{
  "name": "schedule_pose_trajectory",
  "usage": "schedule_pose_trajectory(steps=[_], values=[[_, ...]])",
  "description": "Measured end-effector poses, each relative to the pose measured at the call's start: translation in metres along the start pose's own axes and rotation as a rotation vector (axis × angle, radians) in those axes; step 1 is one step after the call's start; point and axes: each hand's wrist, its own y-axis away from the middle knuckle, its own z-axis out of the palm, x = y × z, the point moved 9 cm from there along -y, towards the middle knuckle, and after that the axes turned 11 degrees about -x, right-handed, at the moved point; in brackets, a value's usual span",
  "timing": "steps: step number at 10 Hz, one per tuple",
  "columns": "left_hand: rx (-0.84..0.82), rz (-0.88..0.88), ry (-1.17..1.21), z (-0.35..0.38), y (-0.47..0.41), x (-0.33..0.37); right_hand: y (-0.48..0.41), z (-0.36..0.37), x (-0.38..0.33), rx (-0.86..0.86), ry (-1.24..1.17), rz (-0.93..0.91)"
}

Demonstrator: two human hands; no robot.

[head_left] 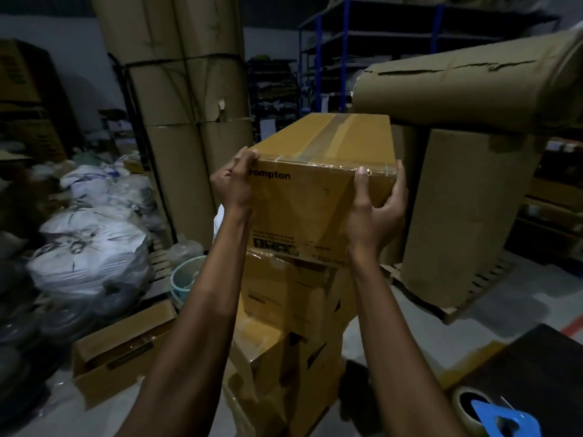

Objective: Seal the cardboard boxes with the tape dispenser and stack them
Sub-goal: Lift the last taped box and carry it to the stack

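A taped yellow-brown cardboard box [318, 197] sits on top of a stack of similar boxes [284, 326] in the middle of the view. My left hand [232, 184] grips its near left corner, fingers curled over the top edge. My right hand [375, 209] holds the near right corner, thumb up on the front face and fingers wrapped round the side. Clear tape runs along the box's top seam. The blue tape dispenser [495, 414] with its roll lies on a dark surface at the bottom right, away from both hands.
An open flat carton [123, 345] lies on the floor at the left. White stuffed sacks [91, 257] pile up further left. Tall cardboard rolls [186, 121] stand behind, and a large corrugated roll [467, 171] rests on a pallet at the right. A pale bucket [186, 279] stands by the stack.
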Motion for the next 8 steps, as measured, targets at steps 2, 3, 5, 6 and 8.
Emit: schedule_pose_trajectory(steps=[2, 3, 5, 6, 8], values=[[-0.126, 0.034, -0.057, -0.026, -0.037, -0.007, 0.015, 0.036, 0.02, 0.041, -0.005, -0.01], [-0.188, -0.127, -0.141, -0.053, -0.043, -0.059, 0.037, 0.046, 0.057, 0.01, 0.089, 0.054], [-0.225, -0.306, -0.345, -0.079, -0.036, -0.109, 0.061, 0.056, 0.081, -0.108, 0.288, 0.084], [-0.262, -0.315, -0.356, -0.072, -0.039, -0.106, 0.056, 0.056, 0.082, -0.107, 0.321, 0.108], [-0.308, -0.319, -0.486, -0.07, -0.033, -0.101, 0.06, 0.045, 0.065, -0.081, 0.515, 0.083]])
